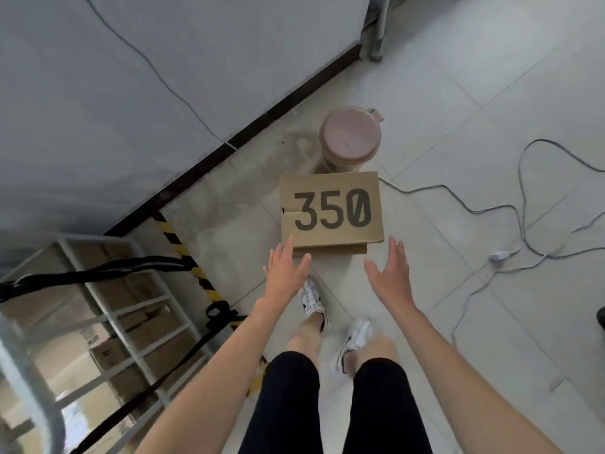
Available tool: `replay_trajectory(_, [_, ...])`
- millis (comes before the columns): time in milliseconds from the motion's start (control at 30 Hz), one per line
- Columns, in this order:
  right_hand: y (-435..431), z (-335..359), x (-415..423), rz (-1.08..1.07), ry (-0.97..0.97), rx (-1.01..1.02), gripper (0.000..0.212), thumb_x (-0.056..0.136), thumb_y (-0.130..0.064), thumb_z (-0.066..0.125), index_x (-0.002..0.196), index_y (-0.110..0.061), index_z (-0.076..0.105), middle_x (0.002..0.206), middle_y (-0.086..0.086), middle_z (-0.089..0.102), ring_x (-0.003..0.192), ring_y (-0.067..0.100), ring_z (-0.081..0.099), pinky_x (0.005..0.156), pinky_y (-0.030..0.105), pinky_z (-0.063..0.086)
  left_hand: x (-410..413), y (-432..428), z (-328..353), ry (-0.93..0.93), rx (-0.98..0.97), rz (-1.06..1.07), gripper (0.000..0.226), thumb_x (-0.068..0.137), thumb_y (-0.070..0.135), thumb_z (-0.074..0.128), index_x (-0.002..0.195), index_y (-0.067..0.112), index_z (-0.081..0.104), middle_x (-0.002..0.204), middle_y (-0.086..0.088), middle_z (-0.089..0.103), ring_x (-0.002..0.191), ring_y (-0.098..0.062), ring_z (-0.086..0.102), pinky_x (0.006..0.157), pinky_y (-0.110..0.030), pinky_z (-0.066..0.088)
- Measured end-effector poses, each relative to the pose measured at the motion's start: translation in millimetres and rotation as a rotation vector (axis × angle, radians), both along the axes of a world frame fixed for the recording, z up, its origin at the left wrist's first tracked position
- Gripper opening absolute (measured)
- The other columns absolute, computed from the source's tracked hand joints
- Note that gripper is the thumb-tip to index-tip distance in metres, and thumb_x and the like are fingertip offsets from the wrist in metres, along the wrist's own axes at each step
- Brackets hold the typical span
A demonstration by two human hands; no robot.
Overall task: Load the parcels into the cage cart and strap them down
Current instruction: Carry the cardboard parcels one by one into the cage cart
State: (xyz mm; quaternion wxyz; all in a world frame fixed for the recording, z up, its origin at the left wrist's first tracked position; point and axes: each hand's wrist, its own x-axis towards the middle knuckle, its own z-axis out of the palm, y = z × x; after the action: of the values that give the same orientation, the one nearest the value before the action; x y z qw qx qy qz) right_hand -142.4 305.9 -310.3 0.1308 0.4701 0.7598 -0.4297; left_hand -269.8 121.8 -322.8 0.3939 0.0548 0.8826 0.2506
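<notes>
1. Two hands out in front, both wide with fingers straight, neither holding anything.
2. Left hand (285,273): fingertips at the near left corner of the 350 box (330,209); I cannot tell whether they touch it.
3. Right hand (391,273): palm turned inward, just beside the near right corner of the box, apart from it.
4. The 350 box is brown cardboard and lies flat on a second box (330,250), whose near edge shows beneath it. Both are on the tiled floor (458,93), mid-scene.
5. Cage cart (95,296) at near left, white bars; brown parcels (144,332) stacked inside it. A black strap (114,267) runs across its top.
6. Pink-lidded container (349,136) stands just beyond the boxes, on the far side.
7. Grey cables (523,224) trail over the floor at right.
</notes>
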Motion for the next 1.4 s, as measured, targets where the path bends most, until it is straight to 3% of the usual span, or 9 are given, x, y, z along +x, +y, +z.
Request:
replay_trajectory(233, [80.8,-134.6,-53.0,-0.031,-0.104,-0.097,0.079,0.095,-0.03,0.062,0.159,-0.015,0.018,0.164,0.005,0.024,0.149,0.023,0.025,0.119,0.031,0.02,-72.1,34.3,-143.7,-0.059,-0.079,0.167,0.086,0.095,0.048,0.057,0.16,0.021,0.007,0.165,-0.013,0.019,0.152,-0.034,0.018,0.119,-0.061,0.022])
replay_trajectory(333, [100.7,-186.7,-75.5,-0.058,-0.127,-0.205,0.075,0.09,-0.027,0.065,0.155,-0.02,0.027,0.155,0.003,0.039,0.139,0.023,0.043,0.116,0.04,0.035,-93.8,43.2,-202.4,-0.056,-0.096,0.268,0.097,0.092,0.051,0.064,0.16,0.015,0.005,0.165,-0.015,0.014,0.151,-0.035,0.018,0.12,-0.057,0.023])
replay_trajectory(467, [130.9,-237.2,-97.8,-0.209,-0.136,-0.339,0.064,0.086,-0.027,0.07,0.142,-0.023,0.039,0.129,-0.006,0.057,0.109,0.012,0.059,0.093,0.033,0.051,-102.2,42.8,-254.0,-0.302,-0.008,0.654,0.087,0.088,0.046,0.072,0.156,0.013,0.027,0.158,-0.011,0.037,0.142,-0.028,0.039,0.117,-0.041,0.033])
replay_trajectory(600, [149.1,-239.0,-109.4,-0.234,-0.151,-0.406,0.054,0.086,-0.025,0.073,0.13,-0.026,0.043,0.115,-0.011,0.059,0.093,0.001,0.057,0.07,0.019,0.047,-86.6,42.2,-251.8,-0.326,0.028,0.731,0.062,0.087,0.026,0.077,0.139,0.008,0.049,0.136,-0.011,0.06,0.12,-0.024,0.058,0.106,-0.035,0.046])
replay_trajectory(867, [112.0,-68.8,-121.0,0.044,0.026,-0.369,0.053,0.082,-0.016,0.067,0.129,-0.034,0.049,0.124,-0.008,0.064,0.11,0.012,0.063,0.095,0.038,0.054,-55.9,-3.4,-58.4,-0.117,0.049,0.967,0.058,0.083,0.042,0.078,0.122,0.017,0.043,0.116,-0.001,0.058,0.093,-0.013,0.059,0.072,-0.029,0.051])
replay_trajectory(1033, [50.3,70.5,-131.5,0.244,0.162,-0.389,0.074,0.084,-0.016,0.067,0.148,-0.036,0.036,0.133,-0.017,0.058,0.12,0.012,0.057,0.105,0.041,0.049,-15.7,-72.9,112.2,0.153,0.143,1.097,0.06,0.077,0.052,0.079,0.122,0.03,0.046,0.11,0.015,0.06,0.095,-0.004,0.063,0.064,-0.02,0.052])
replay_trajectory(1100, [13.4,126.6,-126.3,0.344,0.249,-0.38,0.073,0.086,-0.018,0.067,0.147,-0.039,0.034,0.134,-0.025,0.052,0.125,0.008,0.051,0.109,0.036,0.042,11.2,-106.3,179.2,0.274,0.185,1.189,0.06,0.076,0.054,0.08,0.122,0.034,0.048,0.111,0.017,0.061,0.098,-0.002,0.063,0.069,-0.02,0.053])
replay_trajectory(1233, [-60.3,218.8,-86.5,0.53,0.306,-0.383,0.086,0.093,-0.021,0.065,0.159,-0.034,0.013,0.162,-0.013,0.027,0.148,0.011,0.028,0.119,0.035,0.025,94.9,-174.3,283.0,0.451,0.164,1.29,0.06,0.073,0.059,0.079,0.124,0.035,0.058,0.111,0.014,0.068,0.103,-0.009,0.065,0.086,-0.037,0.057])
replay_trajectory(1400, [-167.9,294.2,-5.5,0.756,0.379,-0.466,0.085,0.09,-0.018,0.065,0.157,-0.038,0.016,0.156,-0.014,0.035,0.142,0.011,0.036,0.119,0.043,0.032,264.1,-252.8,347.7,0.614,0.038,1.508,0.068,0.062,0.072,0.073,0.121,0.042,0.056,0.107,0.021,0.066,0.099,-0.002,0.062,0.078,-0.032,0.053])
